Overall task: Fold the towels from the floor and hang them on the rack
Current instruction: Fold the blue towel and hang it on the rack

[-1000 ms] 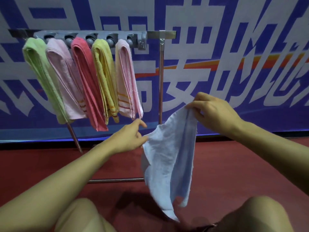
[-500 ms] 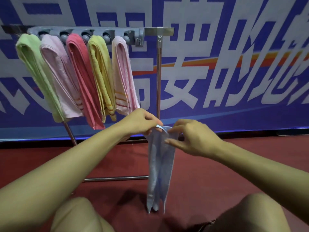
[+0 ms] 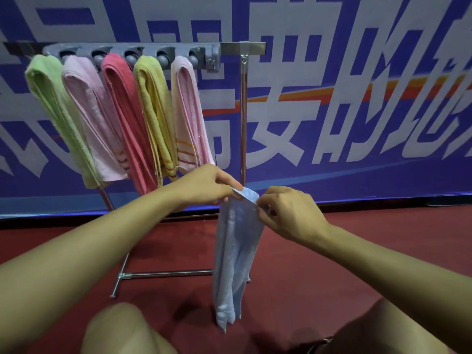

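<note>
Head view: a pale blue folded cloth towel [image 3: 236, 254] hangs in a narrow strip in front of the metal rack with the grey plastic clip bar [image 3: 132, 53]. Its top edge is level with the lower ends of the towels on that rack, just right of them, and its bottom corners dangle close above the dark red floor [image 3: 357, 251], though whether they touch it cannot be told. The left hand [image 3: 207, 185] pinches the top left corner of the blue towel between thumb and curled fingers. The right hand [image 3: 288, 213] pinches the top right corner the same way, its fingers curled round the cloth. The two hands are near each other, with a short stretch of folded edge between them.

On the rack, five folded towels hang side by side from the clip bar. From the rack's left end they are a light green terry towel [image 3: 56, 116], a pale pink terry towel [image 3: 89, 118], a coral red terry towel [image 3: 125, 123], a yellow terry towel [image 3: 153, 116] and a pink towel with orange stripes [image 3: 189, 116]. The rack's right upright post stands just behind the left hand.

Behind the rack stretches a blue banner with large white characters [image 3: 332, 98]. Below the rack, at the bottom of the view, the person's bare knees [image 3: 122, 330] show.
</note>
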### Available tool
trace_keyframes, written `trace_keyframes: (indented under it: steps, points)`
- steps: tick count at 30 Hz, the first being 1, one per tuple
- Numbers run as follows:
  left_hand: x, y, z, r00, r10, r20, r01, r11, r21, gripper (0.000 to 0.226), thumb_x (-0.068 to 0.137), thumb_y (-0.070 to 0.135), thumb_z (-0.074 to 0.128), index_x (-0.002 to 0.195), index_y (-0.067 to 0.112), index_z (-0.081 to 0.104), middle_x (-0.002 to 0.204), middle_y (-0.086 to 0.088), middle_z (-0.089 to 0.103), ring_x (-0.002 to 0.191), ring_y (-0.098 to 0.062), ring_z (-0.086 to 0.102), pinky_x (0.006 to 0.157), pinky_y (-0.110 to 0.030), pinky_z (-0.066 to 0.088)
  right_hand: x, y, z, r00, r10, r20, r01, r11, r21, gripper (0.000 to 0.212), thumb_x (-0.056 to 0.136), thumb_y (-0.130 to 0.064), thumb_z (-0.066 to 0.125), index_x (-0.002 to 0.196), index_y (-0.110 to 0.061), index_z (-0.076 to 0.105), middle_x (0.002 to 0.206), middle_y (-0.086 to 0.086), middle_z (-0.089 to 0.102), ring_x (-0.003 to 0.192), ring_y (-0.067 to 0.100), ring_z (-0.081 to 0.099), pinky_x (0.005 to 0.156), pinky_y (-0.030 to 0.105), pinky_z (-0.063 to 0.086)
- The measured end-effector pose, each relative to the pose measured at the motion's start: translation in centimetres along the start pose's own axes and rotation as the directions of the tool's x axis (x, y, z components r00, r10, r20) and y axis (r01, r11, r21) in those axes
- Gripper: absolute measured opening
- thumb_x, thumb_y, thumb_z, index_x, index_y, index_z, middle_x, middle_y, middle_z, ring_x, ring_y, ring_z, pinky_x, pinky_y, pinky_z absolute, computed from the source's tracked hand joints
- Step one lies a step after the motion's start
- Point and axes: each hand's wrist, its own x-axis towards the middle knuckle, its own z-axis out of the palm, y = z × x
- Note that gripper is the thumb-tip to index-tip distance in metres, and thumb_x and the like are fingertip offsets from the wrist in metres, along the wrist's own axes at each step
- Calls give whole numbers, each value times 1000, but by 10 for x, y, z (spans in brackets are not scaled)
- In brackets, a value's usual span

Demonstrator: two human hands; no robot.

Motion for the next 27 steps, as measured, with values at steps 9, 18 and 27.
trace_keyframes:
  steps: [9, 18, 27]
  points:
    - [-2, -36, 8, 952, -81, 295, -80, 864, 496, 22, 84, 24, 59, 103, 27, 70, 101, 10, 78, 97, -12, 71, 93, -33, 56, 9, 12, -20, 991, -132, -29, 134, 984, 114, 14, 99, -21, 56, 96, -13, 68, 87, -1, 61, 81, 21, 53, 70, 37, 50]
    - [-6, -38, -16, 982, -88, 168, -65, 680, 730, 55, 91, 31, 50, 142, 52, 50, 133, 23, 67, 120, -15, 63, 96, -41, 56, -8, 38, -38, 979, -189, 72, 185, 981, 61, 15, 107, -26, 44, 115, -20, 54, 96, 1, 60, 85, 22, 54, 70, 42, 51]
    - [11, -19, -16, 999, 52, 5, -45, 817, 574, 37, 95, 45, 51, 85, 16, 73, 65, 1, 73, 70, -16, 69, 77, -39, 58, -26, 24, -22, 950, -292, 109, 285, 955, 78, 23, 106, -28, 40, 119, -26, 59, 107, -8, 56, 95, 13, 53, 80, 28, 45]
